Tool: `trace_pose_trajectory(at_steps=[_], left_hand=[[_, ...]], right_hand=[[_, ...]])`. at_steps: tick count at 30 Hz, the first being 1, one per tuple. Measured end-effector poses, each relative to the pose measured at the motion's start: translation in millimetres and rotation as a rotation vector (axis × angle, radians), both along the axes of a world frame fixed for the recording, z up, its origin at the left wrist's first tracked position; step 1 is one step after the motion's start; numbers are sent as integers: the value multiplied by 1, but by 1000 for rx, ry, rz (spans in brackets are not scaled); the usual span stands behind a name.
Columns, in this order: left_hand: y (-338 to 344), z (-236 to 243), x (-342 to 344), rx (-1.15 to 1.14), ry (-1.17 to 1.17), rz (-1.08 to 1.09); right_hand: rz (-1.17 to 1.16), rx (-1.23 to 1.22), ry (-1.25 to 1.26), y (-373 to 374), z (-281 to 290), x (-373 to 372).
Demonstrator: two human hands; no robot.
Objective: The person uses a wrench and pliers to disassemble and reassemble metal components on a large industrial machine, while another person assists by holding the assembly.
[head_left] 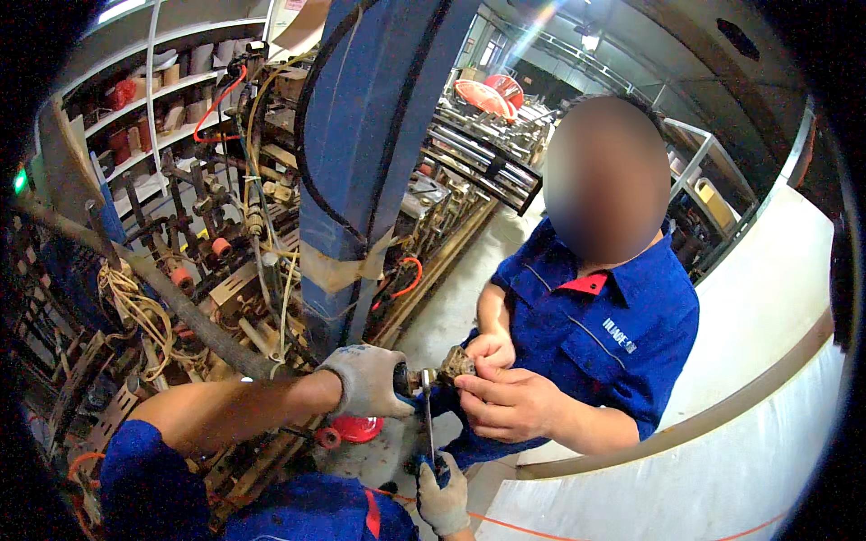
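One wrench, its handle clasped in the right hand, meets a metal fitting between a co-worker's fingers and the wrapped left hand, work seemingly underway, how much remains unclear

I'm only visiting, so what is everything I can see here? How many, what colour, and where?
Wrench: one, silver, lower centre
Metal fitting: one, brownish, at co-worker's hands
Co-worker: one, blue-clad, right of centre
Pillar: one, blue, upper centre
Shelving: one unit visible, white, upper left
Cable bundle: one, tan, left
Metal bars: several, silver, behind pillar
Red object: one, kind unclear, below left hand
Left hand: one, grey-gloved, beside fitting, grasp partly hidden
Right hand: one, grey-gloved, holding wrench
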State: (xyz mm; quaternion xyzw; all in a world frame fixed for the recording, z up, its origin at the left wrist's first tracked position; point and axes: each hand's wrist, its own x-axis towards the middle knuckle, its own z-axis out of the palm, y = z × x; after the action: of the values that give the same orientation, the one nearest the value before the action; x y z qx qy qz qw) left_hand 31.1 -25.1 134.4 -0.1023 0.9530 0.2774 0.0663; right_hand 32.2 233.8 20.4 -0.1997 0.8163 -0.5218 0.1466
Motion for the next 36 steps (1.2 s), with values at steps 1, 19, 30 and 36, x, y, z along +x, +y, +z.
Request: trace_pose_trajectory(at_steps=[1,19,30,36], left_hand=[[2,-1,2,21,6,6],[0,14,19,-44,-28,49],[0,-1,19,-26,-32,-6],[0,-4,16,-56,-62,-3]], right_hand=[[-8,-5,15,0,-4,3],[95,-57,123,4,4,2],[102,-88,94,7,-16,6],[91,-59,66,2,-6,11]])
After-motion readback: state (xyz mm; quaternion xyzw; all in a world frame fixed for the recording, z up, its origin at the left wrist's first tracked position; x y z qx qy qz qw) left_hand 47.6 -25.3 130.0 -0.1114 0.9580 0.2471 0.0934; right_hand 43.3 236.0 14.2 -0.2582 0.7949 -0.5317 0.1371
